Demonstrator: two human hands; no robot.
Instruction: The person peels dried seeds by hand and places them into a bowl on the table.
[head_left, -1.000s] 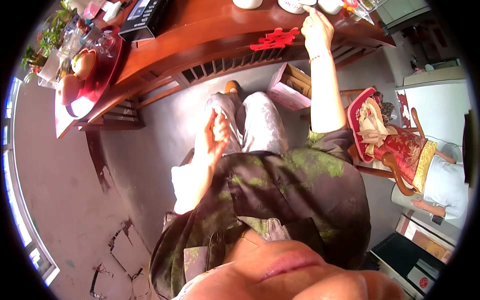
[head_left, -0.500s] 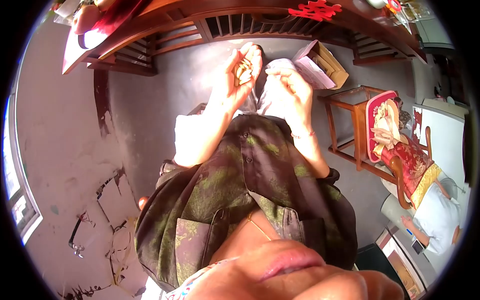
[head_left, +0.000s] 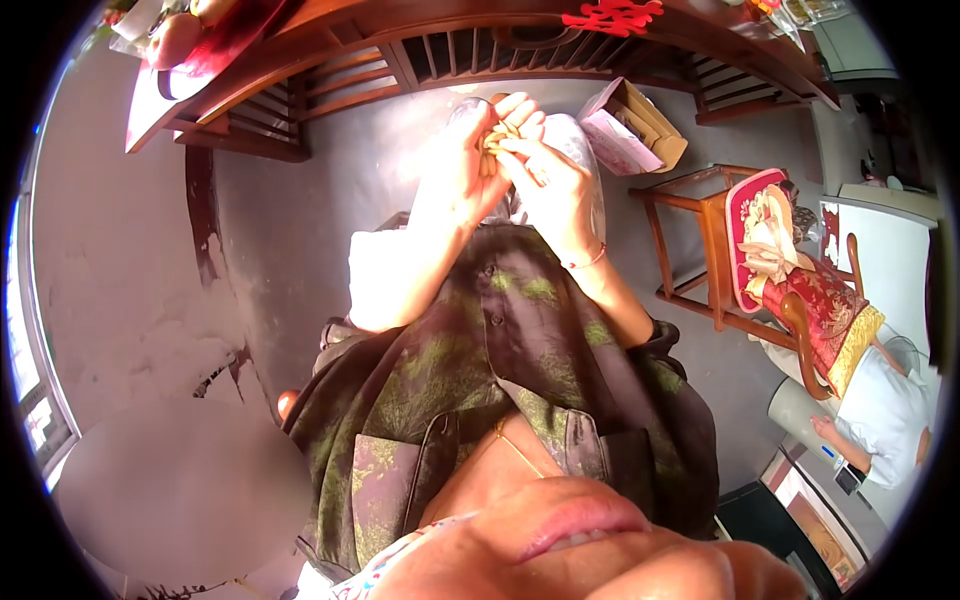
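Several small tan pieces, perhaps nuts or seeds (head_left: 493,137), lie in the palm of my left hand (head_left: 478,160), which is cupped around them with the palm up above my lap. From the right, my right hand (head_left: 556,185) reaches to the pile. Its thumb and fingertips are pinched together at the pieces, touching or very near them. Bright light washes out parts of both hands, so single pieces are hard to tell apart.
A wooden table (head_left: 340,30) with a red paper cutout (head_left: 612,16) spans the top. Below it on the floor stands an open pink cardboard box (head_left: 630,130). A wooden chair (head_left: 716,255) with a red cushion is at right. Another person (head_left: 880,425) in pale clothing is beyond it.
My right hand has come down from the table's cups to my left hand. My left hand, closed earlier, has opened into a cup showing the pieces. The view has shifted away from the tabletop.
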